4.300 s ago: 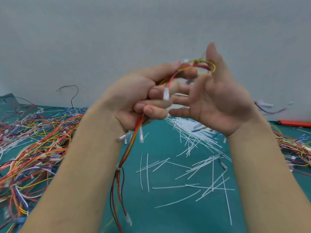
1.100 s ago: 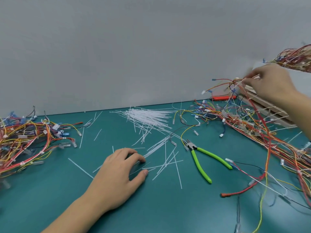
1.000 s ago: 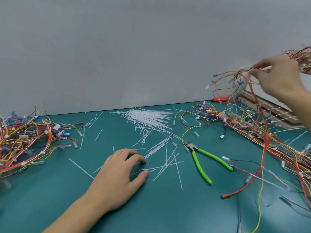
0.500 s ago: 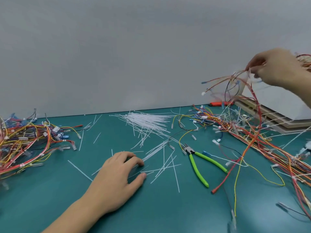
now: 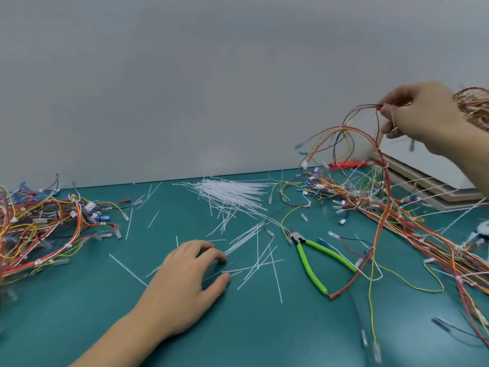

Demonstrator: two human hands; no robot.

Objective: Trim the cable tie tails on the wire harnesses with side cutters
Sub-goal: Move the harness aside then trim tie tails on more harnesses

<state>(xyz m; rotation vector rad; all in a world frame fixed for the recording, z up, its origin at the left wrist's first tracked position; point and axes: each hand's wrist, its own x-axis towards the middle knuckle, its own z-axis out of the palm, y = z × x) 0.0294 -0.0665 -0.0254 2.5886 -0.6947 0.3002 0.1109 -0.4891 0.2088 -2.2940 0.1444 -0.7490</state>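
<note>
1. right hand (image 5: 426,120): your grip is raised, fingers pinched on the top of one wire harness (image 5: 381,207); its red, yellow and black leads hang below the grip onto the surface (image 5: 79,313).
2. left hand (image 5: 185,287): grip slack, palm down on the surface, fingers loosely bent over loose white strips, holding nothing.
3. side cutters (image 5: 309,258): green handles, lying splayed on the surface well below and left of the right grip; the red lead's tip rests just beside one handle end.
4. untrimmed pile (image 5: 397,207): tangled under the right grip; the lifted harness trails into it.
5. second pile (image 5: 39,229): far left of the left grip.
6. white ties and offcuts (image 5: 232,194): scattered beyond the left grip.
7. handling, as judged: harness light, limp, snag-prone; draw it clear slowly. take hold at the bundled trunk next to a tie, not on a single lead or terminal. the tie tail looks thin and springy; which tie is next cannot be told.
</note>
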